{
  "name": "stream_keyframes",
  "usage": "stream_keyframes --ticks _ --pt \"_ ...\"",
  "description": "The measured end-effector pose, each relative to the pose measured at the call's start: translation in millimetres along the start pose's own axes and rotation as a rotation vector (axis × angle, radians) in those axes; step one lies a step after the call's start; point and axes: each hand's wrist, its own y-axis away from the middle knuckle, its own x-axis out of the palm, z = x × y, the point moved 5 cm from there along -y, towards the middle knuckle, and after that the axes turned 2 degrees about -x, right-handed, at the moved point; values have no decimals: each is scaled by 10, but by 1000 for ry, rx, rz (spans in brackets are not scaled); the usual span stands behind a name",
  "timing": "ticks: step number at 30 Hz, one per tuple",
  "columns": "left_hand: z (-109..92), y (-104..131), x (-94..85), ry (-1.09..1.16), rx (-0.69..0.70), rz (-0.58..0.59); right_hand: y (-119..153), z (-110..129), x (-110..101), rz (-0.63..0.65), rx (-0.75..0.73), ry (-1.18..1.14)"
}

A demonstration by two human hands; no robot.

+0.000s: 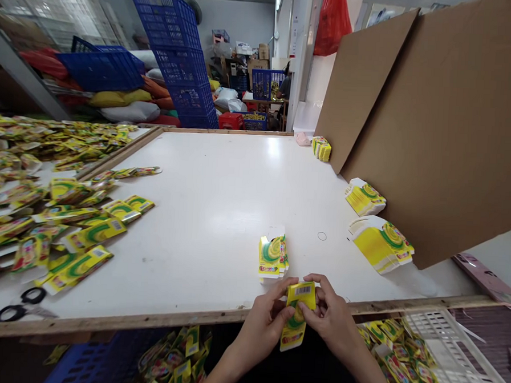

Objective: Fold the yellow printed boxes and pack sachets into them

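Both of my hands grip one small yellow carton (293,325) with a green swirl and a barcode, just over the table's front edge. My left hand (270,318) pinches its left side with thumb and fingers. On the other side, my right hand (326,315) has its thumb on the carton's front, with fingers behind the upper edge. Just beyond the hands, a short stack of similar cartons (273,254) stands on the white tabletop (211,212), white flaps showing. Whatever is inside the held carton cannot be seen.
Larger carton stacks (377,241) line the brown cardboard sheet (448,110) on the right. Loose filled-looking packs (77,233) heap on the left, near black-handled scissors (29,305). Below the wooden edge sit a blue crate (101,355) and a white crate (465,351) with packs.
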Motion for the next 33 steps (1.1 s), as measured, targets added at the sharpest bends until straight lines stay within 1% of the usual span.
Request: stream_keyframes --ticks 2,5,7,10,13,15,16,18,20,22,24,26,28,30,33 --pt "8 0 11 -40 -6 0 -5 -8 13 -6 33 49" --pt "13 -9 -6 -72 -7 -24 -13 -27 -6 -56 61 82" --pt "7 -18 -38 -23 -5 -35 -17 -35 -31 -62 24 72" --pt "16 -28 -75 93 -23 -42 -15 -49 -79 -66 -68 52" --pt "51 -33 -29 153 -34 -38 -4 -75 -122 -89 -101 -32" --pt "64 -42 28 137 -19 -18 14 -82 -175 -79 -103 -101" --pt "60 -54 41 92 0 -13 28 -83 -232 -79 -106 -104" --pt "26 -98 -9 -97 68 -48 69 -94 -426 -106 -114 -3" --pt "-25 -167 -158 -363 162 -139 123 -138 -675 -149 -99 189" --pt "-44 -250 -353 -586 233 -237 180 -220 -889 -193 -42 324" --pt "4 -338 -526 -706 232 -275 219 -300 -961 -185 17 333" --pt "80 -404 -644 -758 202 -275 227 -337 -873 -133 55 255" --pt "129 -433 -706 -772 189 -266 204 -317 -698 -82 78 155" --pt "129 -427 -729 -776 199 -263 155 -256 -515 -54 87 55" --pt "63 -355 -705 -785 224 -285 61 -155 -293 -43 85 -105"
